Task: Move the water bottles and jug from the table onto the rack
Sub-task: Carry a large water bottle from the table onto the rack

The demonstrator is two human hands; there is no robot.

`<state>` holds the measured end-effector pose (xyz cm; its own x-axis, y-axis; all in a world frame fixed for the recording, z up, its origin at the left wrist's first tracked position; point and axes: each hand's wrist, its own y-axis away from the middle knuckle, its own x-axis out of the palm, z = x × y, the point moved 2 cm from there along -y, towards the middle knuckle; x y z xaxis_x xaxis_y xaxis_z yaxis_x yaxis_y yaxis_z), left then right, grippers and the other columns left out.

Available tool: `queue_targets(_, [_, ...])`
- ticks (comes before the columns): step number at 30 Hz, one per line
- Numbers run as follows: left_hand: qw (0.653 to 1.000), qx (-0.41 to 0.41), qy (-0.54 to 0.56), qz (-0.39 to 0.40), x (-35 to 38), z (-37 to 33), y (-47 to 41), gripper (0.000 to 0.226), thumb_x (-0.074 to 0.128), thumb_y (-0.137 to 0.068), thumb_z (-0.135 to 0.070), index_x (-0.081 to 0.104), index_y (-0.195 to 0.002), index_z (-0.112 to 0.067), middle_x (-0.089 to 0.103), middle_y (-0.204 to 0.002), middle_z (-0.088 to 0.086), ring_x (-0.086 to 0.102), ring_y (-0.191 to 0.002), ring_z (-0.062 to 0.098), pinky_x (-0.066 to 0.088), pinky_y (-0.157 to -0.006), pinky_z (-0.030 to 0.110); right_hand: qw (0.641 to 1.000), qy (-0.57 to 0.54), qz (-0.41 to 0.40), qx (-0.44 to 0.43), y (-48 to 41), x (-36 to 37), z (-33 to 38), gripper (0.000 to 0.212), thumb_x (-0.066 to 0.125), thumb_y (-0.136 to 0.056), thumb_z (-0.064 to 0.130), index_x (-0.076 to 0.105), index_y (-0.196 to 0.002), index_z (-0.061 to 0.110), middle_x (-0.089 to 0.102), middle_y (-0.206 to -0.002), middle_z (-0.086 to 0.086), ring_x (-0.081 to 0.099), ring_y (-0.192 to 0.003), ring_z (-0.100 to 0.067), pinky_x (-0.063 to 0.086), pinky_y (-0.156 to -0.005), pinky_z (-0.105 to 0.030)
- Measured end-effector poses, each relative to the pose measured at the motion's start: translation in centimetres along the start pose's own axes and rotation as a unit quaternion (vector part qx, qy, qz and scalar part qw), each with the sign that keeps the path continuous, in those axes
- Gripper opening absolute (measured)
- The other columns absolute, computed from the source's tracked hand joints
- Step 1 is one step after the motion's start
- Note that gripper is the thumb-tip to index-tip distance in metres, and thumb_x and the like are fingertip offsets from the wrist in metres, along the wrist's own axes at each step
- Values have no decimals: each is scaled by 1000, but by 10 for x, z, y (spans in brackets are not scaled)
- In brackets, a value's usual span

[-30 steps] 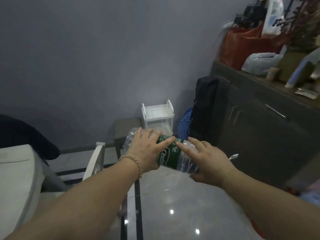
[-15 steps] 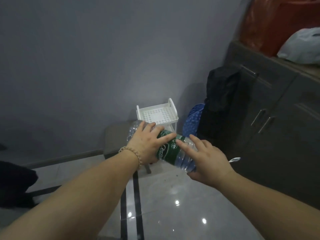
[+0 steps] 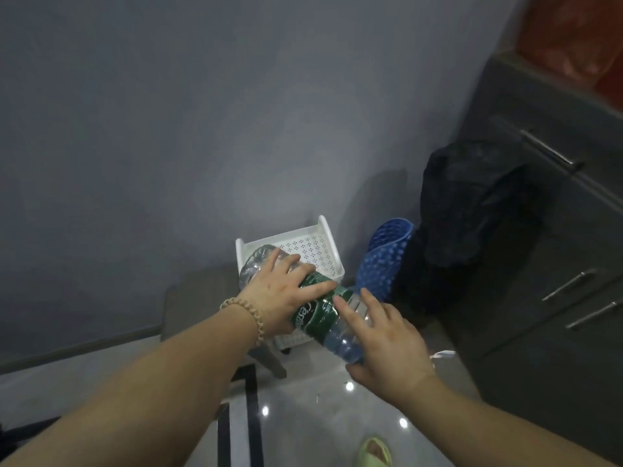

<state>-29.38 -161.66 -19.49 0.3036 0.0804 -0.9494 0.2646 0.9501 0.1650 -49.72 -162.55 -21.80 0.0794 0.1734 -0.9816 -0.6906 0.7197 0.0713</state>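
Observation:
A clear plastic water bottle [image 3: 320, 313] with a green label lies sideways in both my hands, held in the air just in front of and above the white perforated rack [image 3: 313, 246] that stands against the grey wall. My left hand [image 3: 279, 298], a bead bracelet at its wrist, grips the bottle's upper half from above. My right hand [image 3: 387, 342] holds the lower end, with its fingers curled round the bottle and its thumb underneath. The rack's top shelf holds nothing; its lower shelves are mostly hidden behind the bottle and my hands.
A blue dotted mat [image 3: 384, 261] leans beside the rack, with a black bag [image 3: 472, 210] next to it. A dark cabinet [image 3: 556, 230] with metal handles fills the right side. A low brown stool [image 3: 199, 294] stands left of the rack. A green slipper [image 3: 374, 449] shows on the glossy floor.
I have come closer to the rack, which now looks larger and sits right behind the bottle. Both hands keep the same hold on the bottle. The table and chair have left the view.

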Motion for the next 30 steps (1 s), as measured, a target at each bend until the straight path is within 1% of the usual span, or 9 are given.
queue_targets(5, [999, 36, 5, 31, 25, 55, -50, 101, 74, -70, -42, 0, -139, -44, 25, -146, 9, 17, -135, 36, 6, -111, 60, 999, -33, 18, 38, -65, 22, 0, 115, 68, -66, 54, -19, -140, 45, 21, -153, -12, 40, -121, -33, 47, -89, -42])
queue_targets(14, [978, 206, 18, 35, 106, 126, -151, 98, 77, -67, -33, 11, -139, -40, 31, -142, 9, 21, -133, 37, 8, -109, 60, 976, -85, 42, 195, -156, 74, 14, 111, 68, -65, 54, -5, -147, 40, 27, -150, -12, 41, -123, -33, 47, -90, -40])
queue_targets(17, [964, 263, 29, 29, 135, 145, -179, 102, 82, -61, -32, 17, -139, -38, 35, -141, 11, 24, -132, 37, 9, -109, 59, 965, -89, 48, 242, -184, 95, 24, 109, 59, -72, 59, -26, -138, 43, 10, -154, -5, 32, -128, -25, 41, -95, -33])
queue_targets(19, [956, 290, 34, 22, 152, 155, -194, 104, 84, -58, -28, 20, -139, -37, 37, -140, 11, 25, -131, 37, 6, -108, 57, 958, -100, 47, 266, -200, 107, 28, 109, 59, -72, 59, -28, -136, 44, 6, -155, -3, 30, -127, -23, 40, -95, -32])
queue_targets(21, [951, 308, 39, 17, 167, 162, -205, 106, 85, -56, -26, 21, -139, -37, 39, -138, 11, 26, -131, 37, 4, -108, 55, 950, -105, 63, 288, -214, 116, 31, 109, 62, -70, 57, -19, -141, 44, 10, -155, -4, 32, -126, -24, 42, -95, -34])
queue_targets(24, [948, 313, 44, 16, 192, 173, -221, 101, 82, -60, -22, 22, -140, -36, 37, -140, 10, 24, -133, 36, 5, -110, 54, 939, -120, 60, 316, -238, 128, 30, 109, 75, -59, 47, 12, -148, 38, 32, -149, -13, 46, -118, -33, 50, -86, -43])
queue_targets(25, [948, 313, 48, 19, 198, 176, -227, 99, 81, -62, -20, 23, -140, -37, 36, -141, 10, 23, -134, 36, 6, -111, 54, 938, -118, 67, 318, -243, 133, 29, 109, 75, -60, 46, 11, -148, 38, 32, -149, -13, 45, -119, -33, 50, -87, -44])
queue_targets(28, [944, 323, 56, 21, 213, 179, -240, 93, 75, -67, -14, 24, -141, -36, 34, -143, 10, 21, -135, 36, 9, -113, 56, 941, -99, 62, 318, -254, 152, 25, 113, 65, -70, 54, -21, -141, 43, 18, -155, -9, 34, -128, -30, 42, -97, -41])
queue_targets(30, [942, 330, 57, 10, 219, 178, -246, 90, 71, -69, -9, 24, -141, -36, 34, -143, 11, 21, -135, 37, 9, -113, 56, 941, -91, 46, 323, -257, 158, 23, 117, 68, -67, 56, -23, -139, 43, 21, -154, -11, 36, -126, -32, 43, -95, -42])
